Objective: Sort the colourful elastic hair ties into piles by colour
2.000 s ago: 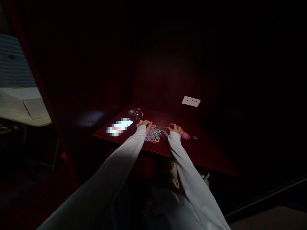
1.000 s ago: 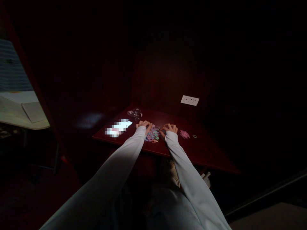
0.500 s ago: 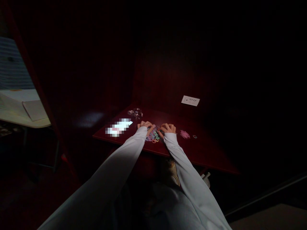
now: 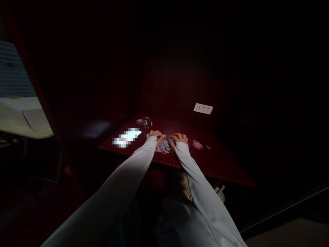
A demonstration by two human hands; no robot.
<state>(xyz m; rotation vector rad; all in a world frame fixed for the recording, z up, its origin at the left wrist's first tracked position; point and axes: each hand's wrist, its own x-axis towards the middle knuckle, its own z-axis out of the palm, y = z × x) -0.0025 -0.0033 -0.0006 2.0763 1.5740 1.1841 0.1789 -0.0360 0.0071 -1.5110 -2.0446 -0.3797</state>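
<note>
A loose pile of small colourful elastic hair ties (image 4: 163, 148) lies on the dark red table (image 4: 205, 161). My left hand (image 4: 154, 135) rests at the pile's left edge, fingers bent and thumb apart from them. A pink hair tie shows by its fingertips, and I see no firm grip on it. On the other side my right hand (image 4: 180, 138), wearing a ring, reaches into the pile with thumb and forefinger apart. To its right sit a heap of pink hair ties (image 4: 197, 144) and a single pale hair tie (image 4: 208, 147).
A lit phone (image 4: 127, 137), its screen blurred out, lies left of my hands. Behind it stands a clear container (image 4: 146, 122). A white socket plate (image 4: 203, 108) is on the back wall. Beyond the left partition, a white box (image 4: 25, 111) sits on another table.
Both hands stay at the pile with only slight finger movement. The whole view has shifted very slightly.
</note>
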